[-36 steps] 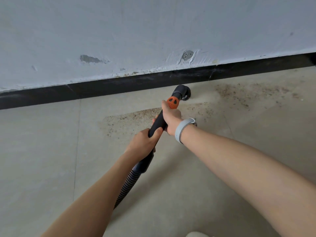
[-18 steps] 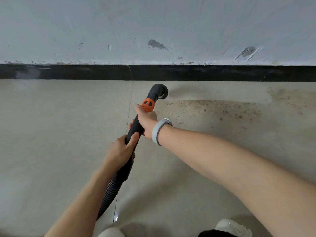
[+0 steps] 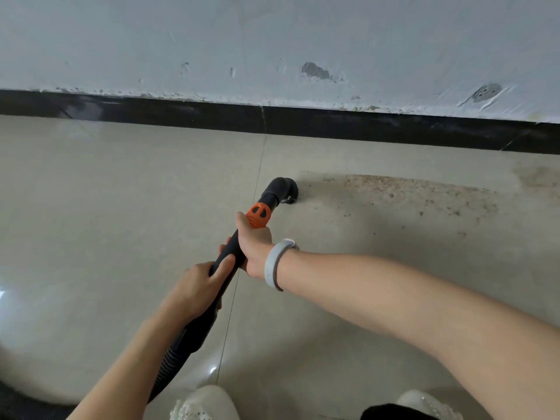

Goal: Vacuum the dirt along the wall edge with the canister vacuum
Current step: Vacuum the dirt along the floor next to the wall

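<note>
A black vacuum wand (image 3: 230,253) with an orange collar (image 3: 258,214) ends in a round brush nozzle (image 3: 285,189) that sits on the beige tile floor. My right hand (image 3: 254,247) grips the wand just below the orange collar. My left hand (image 3: 197,286) grips it lower down, above the ribbed hose (image 3: 169,365). A patch of brown dirt (image 3: 409,192) spreads on the floor to the right of the nozzle. The nozzle is at the dirt's left end, a short way out from the black baseboard (image 3: 333,122).
A chipped white wall (image 3: 272,40) rises above the baseboard. A tile seam (image 3: 257,177) runs from the baseboard toward me. My two white shoes (image 3: 203,404) show at the bottom edge. More hose (image 3: 18,401) lies at the bottom left corner.
The view has shifted left along the wall. The nozzle has come back from the baseboard and now sits at the left end of the dirt patch. Both hands keep their grip.
</note>
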Available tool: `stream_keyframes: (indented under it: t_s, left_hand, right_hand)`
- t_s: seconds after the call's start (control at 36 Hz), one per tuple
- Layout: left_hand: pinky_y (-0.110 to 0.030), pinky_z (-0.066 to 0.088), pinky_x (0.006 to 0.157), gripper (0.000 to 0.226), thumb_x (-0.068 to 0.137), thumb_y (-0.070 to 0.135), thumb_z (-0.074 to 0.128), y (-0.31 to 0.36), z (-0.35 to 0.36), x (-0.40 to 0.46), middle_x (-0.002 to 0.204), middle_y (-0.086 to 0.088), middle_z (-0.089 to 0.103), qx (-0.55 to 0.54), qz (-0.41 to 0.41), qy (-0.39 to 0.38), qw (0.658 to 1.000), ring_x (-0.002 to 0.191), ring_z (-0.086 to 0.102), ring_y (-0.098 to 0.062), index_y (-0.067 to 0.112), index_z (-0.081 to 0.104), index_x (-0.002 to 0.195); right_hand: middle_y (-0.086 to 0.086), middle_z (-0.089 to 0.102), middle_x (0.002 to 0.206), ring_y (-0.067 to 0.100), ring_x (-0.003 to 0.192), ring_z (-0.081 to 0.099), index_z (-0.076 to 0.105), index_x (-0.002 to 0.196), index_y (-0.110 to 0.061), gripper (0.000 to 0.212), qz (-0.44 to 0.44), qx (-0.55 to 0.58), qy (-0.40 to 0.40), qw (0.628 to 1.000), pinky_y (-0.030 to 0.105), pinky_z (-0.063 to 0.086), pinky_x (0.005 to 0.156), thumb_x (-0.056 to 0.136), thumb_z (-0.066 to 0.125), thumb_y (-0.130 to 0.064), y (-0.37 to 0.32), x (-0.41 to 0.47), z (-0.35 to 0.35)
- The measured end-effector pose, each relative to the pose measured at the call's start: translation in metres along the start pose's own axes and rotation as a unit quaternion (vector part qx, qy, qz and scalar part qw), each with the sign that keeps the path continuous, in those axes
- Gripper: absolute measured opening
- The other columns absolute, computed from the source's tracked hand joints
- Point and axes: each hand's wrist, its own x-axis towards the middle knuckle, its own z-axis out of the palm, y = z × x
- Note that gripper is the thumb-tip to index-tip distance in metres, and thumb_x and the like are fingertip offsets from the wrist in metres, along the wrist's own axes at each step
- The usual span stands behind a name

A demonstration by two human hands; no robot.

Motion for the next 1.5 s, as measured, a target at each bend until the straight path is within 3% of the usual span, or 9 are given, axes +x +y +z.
stream_keyframes:
  t_s: [0.22,0.33,0.42,0.56,0.67,0.83,0.97,1.19,1.5]
  left_hand:
    - [-0.04,0.056,0.07,0.062,0.09,0.066,0.032,0.003,0.012,0.0,0.052,0.001,0.067,0.008,-0.018,0.032,0.999,0.049,0.065,-0.015,0.011,0.057,0.073]
    - [-0.041,0.056,0.074,0.062,0.09,0.068,0.033,0.019,0.011,0.008,0.055,0.0,0.068,0.013,-0.025,0.078,0.997,0.058,0.067,-0.018,0.013,0.058,0.076]
    - [-0.04,0.056,0.076,0.065,0.089,0.07,0.031,0.03,0.013,0.013,0.058,0.0,0.069,0.011,-0.025,0.079,0.997,0.061,0.067,-0.02,0.013,0.059,0.078]
    - [-0.039,0.055,0.076,0.069,0.089,0.068,0.028,0.043,0.021,0.024,0.053,-0.001,0.067,-0.002,-0.009,0.067,0.998,0.06,0.067,-0.019,0.01,0.061,0.074]
    - [-0.034,0.054,0.066,0.067,0.093,0.065,0.03,0.049,0.03,0.031,0.052,-0.001,0.067,-0.025,0.007,0.045,0.999,0.054,0.066,-0.017,0.009,0.06,0.074]
    - [-0.039,0.056,0.071,0.065,0.095,0.062,0.032,0.057,0.049,0.034,0.051,-0.002,0.067,-0.044,0.025,0.028,0.998,0.054,0.066,-0.02,0.008,0.057,0.069]
    - [-0.034,0.055,0.065,0.064,0.096,0.061,0.032,0.063,0.059,0.036,0.051,-0.003,0.066,-0.054,0.034,0.015,0.998,0.049,0.065,-0.017,0.007,0.057,0.072]
    - [-0.032,0.053,0.063,0.066,0.096,0.062,0.029,0.082,0.078,0.038,0.052,-0.003,0.067,-0.04,0.054,-0.016,0.998,0.049,0.065,-0.017,0.007,0.058,0.071]
    - [-0.025,0.042,0.054,0.063,0.097,0.06,0.027,0.119,0.112,0.039,0.05,0.003,0.066,0.0,0.077,-0.04,0.996,0.046,0.063,-0.01,0.01,0.058,0.074]
  right_hand:
    - [0.006,0.06,0.08,0.022,0.064,0.065,0.05,0.106,-0.008,0.036,-0.029,-0.011,0.013,0.999,0.042,0.058,0.085,0.093,0.054,-0.042,0.001,0.009,-0.002]
    - [0.011,0.066,0.097,0.03,0.092,0.069,0.05,0.109,-0.008,0.041,-0.056,-0.029,0.042,0.997,0.045,0.054,0.092,0.092,0.054,-0.044,-0.018,0.014,0.001]
    - [0.009,0.063,0.089,0.032,0.094,0.069,0.048,0.104,-0.008,0.037,-0.062,-0.023,0.049,0.997,0.046,0.054,0.092,0.092,0.054,-0.043,-0.028,0.014,-0.003]
    - [0.016,0.063,0.12,0.035,0.108,0.063,0.049,0.112,-0.009,0.044,-0.087,-0.084,0.08,0.989,0.046,0.049,0.098,0.09,0.053,-0.046,-0.038,0.019,-0.009]
    - [0.013,0.065,0.114,0.033,0.105,0.064,0.052,0.115,-0.007,0.051,-0.076,-0.113,0.107,0.985,0.044,0.049,0.097,0.089,0.051,-0.05,-0.044,0.018,-0.023]
    - [0.02,0.057,0.127,0.035,0.114,0.059,0.044,0.109,-0.014,0.02,-0.16,-0.06,0.102,0.98,0.046,0.048,0.099,0.098,0.053,-0.028,-0.043,0.023,-0.046]
    - [0.017,0.06,0.124,0.036,0.114,0.059,0.045,0.128,-0.006,0.056,-0.064,-0.097,0.135,0.984,0.046,0.044,0.103,0.091,0.051,-0.048,-0.046,0.017,-0.056]
    - [0.018,0.057,0.128,0.034,0.116,0.057,0.047,0.134,-0.003,0.044,-0.164,-0.041,0.133,0.977,0.045,0.047,0.101,0.098,0.051,-0.029,-0.048,0.015,-0.091]
    - [0.016,0.062,0.123,0.035,0.112,0.06,0.045,0.132,-0.006,0.064,-0.091,-0.041,0.169,0.981,0.047,0.047,0.1,0.09,0.051,-0.053,-0.052,0.013,-0.143]
